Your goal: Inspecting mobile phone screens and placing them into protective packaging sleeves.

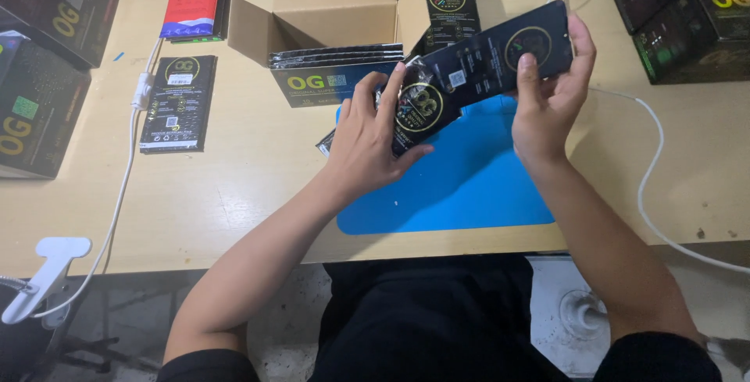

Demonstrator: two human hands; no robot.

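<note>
Head view: both hands (367, 136) (547, 108) clasp flat glossy black packets (484, 58).

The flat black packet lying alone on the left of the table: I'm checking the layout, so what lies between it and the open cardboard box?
In the head view, only bare tabletop separates the flat black packet from the open cardboard box.

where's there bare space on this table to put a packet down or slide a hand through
Free: the near part of the blue mat below both hands, and the bare wood between the mat and the flat black packet at left. Crowded: the open cardboard box behind the left hand, black boxes far right, white cable beside the right hand.
</note>
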